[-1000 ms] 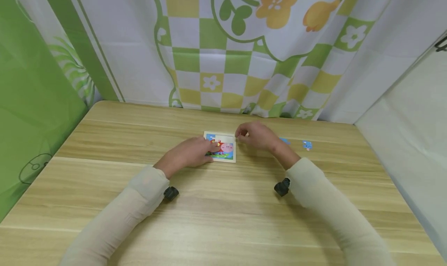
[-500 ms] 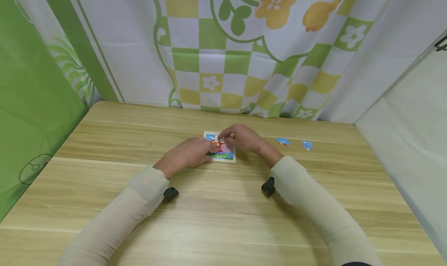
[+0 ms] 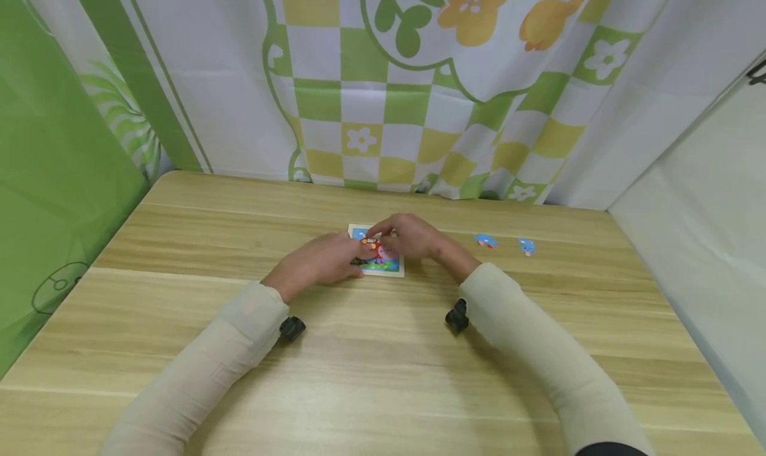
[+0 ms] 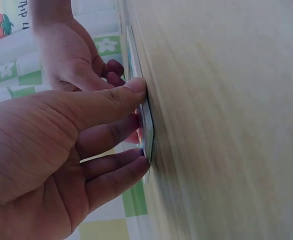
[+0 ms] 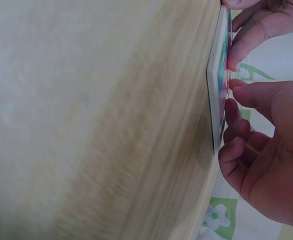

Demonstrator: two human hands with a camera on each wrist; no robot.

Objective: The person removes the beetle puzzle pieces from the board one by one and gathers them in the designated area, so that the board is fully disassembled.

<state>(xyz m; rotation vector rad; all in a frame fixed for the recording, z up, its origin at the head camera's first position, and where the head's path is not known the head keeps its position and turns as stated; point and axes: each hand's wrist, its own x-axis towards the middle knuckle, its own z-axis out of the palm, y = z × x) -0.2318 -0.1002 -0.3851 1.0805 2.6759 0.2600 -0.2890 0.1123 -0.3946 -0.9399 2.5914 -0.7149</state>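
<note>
A small square jigsaw puzzle board point(image 3: 389, 266) with a pale frame lies on the table, showing a pig in red on blue and green. My left hand point(image 3: 329, 258) holds the board at its left side, thumb at the near edge and fingers on the picture. My right hand point(image 3: 413, 235) is over the board's upper part, thumb and index finger pinched together at the surface. The puzzle piece between them is mostly hidden. In the right wrist view the right hand point(image 5: 266, 145) has its other fingers curled beside the board point(image 5: 216, 85).
Two loose blue puzzle pieces lie to the right, one nearer point(image 3: 485, 240) and one farther point(image 3: 526, 246). The wooden table point(image 3: 383, 363) meets a checked curtain point(image 3: 365, 110) at its back edge. A green cloth point(image 3: 60, 143) hangs on the left.
My right hand has moved left from beside the board to over its upper part, then slightly farther left. The nearer loose piece has come fully into sight. The left hand stays put.
</note>
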